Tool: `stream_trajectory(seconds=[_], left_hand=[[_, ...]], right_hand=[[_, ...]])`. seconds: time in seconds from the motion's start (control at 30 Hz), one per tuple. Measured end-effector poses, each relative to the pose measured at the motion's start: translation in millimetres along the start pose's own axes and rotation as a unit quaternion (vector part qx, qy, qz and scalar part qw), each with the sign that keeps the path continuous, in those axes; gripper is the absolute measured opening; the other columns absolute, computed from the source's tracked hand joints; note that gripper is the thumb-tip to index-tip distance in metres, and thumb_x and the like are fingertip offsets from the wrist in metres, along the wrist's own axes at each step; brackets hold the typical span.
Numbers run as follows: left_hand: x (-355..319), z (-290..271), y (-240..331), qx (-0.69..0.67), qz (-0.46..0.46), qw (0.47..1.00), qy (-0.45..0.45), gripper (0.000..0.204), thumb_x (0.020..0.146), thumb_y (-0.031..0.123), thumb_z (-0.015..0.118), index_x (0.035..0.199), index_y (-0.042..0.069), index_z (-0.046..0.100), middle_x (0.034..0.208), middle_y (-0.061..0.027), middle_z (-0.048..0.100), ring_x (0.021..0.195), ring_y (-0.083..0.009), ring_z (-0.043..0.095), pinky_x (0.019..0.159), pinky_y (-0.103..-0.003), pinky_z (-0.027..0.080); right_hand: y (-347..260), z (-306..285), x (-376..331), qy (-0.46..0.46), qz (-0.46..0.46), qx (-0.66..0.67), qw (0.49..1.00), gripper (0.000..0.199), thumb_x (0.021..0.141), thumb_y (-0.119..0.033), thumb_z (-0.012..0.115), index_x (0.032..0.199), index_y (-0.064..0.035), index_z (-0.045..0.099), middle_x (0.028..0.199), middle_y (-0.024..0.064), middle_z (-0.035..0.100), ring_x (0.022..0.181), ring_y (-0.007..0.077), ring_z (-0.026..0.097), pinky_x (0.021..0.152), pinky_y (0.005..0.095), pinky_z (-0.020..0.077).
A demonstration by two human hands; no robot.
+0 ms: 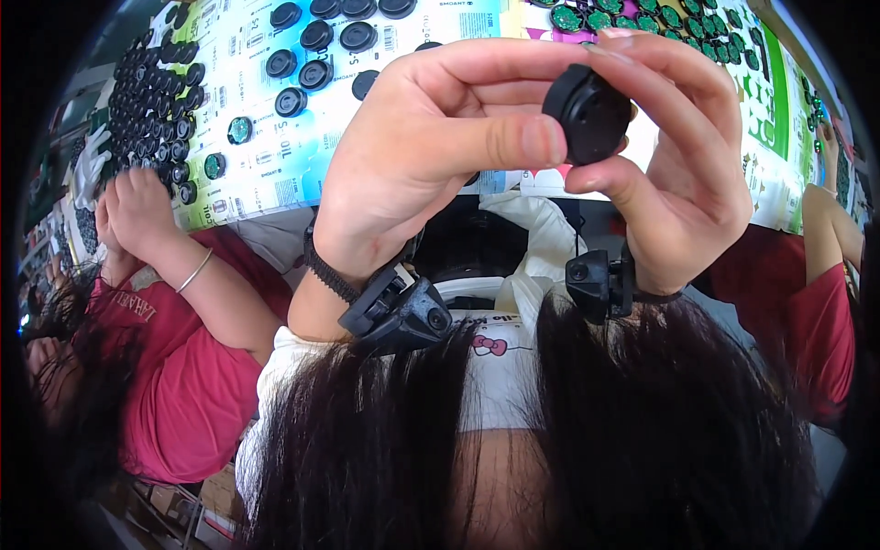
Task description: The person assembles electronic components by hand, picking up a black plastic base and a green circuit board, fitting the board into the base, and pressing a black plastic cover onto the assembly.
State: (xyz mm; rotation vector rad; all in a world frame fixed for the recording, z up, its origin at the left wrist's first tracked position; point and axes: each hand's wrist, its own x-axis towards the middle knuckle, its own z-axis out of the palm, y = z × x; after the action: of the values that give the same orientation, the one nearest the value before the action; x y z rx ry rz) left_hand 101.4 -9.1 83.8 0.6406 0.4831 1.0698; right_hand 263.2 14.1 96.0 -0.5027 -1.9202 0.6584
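Observation:
Between both hands, raised above the table's near edge, is a small round black plastic housing [594,119], tilted with a face showing a few small holes. My left hand [403,151] grips it from the left, thumb on its rim and fingers reaching over the top. From the right, my right hand [692,156] pinches it with the thumb below and fingers curled behind. Some fingertips are hidden behind the part. Beyond my left hand lie several similar black round parts [357,37], spread over the printed sheets [266,156].
Many more black parts [151,119] crowd the table's left side. Green-faced round pieces [605,20] cover the far right; two others [240,130] lie at left. Co-workers in red sit on both sides, one person's hand [137,211] near the left edge. Small cameras [403,312] are strapped to my wrists.

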Motion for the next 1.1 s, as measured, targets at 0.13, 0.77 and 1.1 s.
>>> stream_trajectory(seconds=[0.13, 0.77, 1.1], left_hand=[[-0.9, 4.7, 3.2, 0.069, -0.013, 0.997, 0.022, 0.059, 0.066, 0.026, 0.066, 0.112, -0.004, 0.045, 0.100, -0.0159, 0.056, 0.091, -0.0235, 0.056, 0.079, -0.030, 0.046], [-3.8, -1.1, 8.4, 0.112, -0.027, 0.993, 0.024, 0.069, 0.063, 0.037, 0.068, 0.113, -0.003, 0.044, 0.102, -0.0156, 0.055, 0.094, -0.0238, 0.055, 0.082, -0.031, 0.045], [-4.2, 6.9, 4.9, 0.153, 0.016, 0.986, 0.060, 0.038, 0.080, 0.015, 0.056, 0.110, -0.005, 0.046, 0.099, -0.0140, 0.056, 0.090, -0.0195, 0.056, 0.079, -0.027, 0.045]], right_hand=[[4.3, -2.7, -2.8, -0.010, -0.005, -0.021, 1.000, 0.050, 0.058, -0.013, 0.072, 0.099, 0.0078, 0.054, 0.102, 0.0169, 0.049, 0.097, 0.0275, 0.050, 0.084, 0.0363, 0.0407], [23.7, -10.6, -4.1, -0.061, -0.066, -0.045, 0.995, 0.048, 0.061, -0.014, 0.070, 0.100, 0.0088, 0.054, 0.103, 0.0196, 0.049, 0.097, 0.0283, 0.050, 0.082, 0.0354, 0.0418], [21.0, 0.7, -4.4, -0.059, -0.113, -0.167, 0.978, 0.044, 0.059, -0.005, 0.069, 0.098, 0.0087, 0.054, 0.104, 0.0203, 0.049, 0.096, 0.0299, 0.051, 0.081, 0.0355, 0.0425]])
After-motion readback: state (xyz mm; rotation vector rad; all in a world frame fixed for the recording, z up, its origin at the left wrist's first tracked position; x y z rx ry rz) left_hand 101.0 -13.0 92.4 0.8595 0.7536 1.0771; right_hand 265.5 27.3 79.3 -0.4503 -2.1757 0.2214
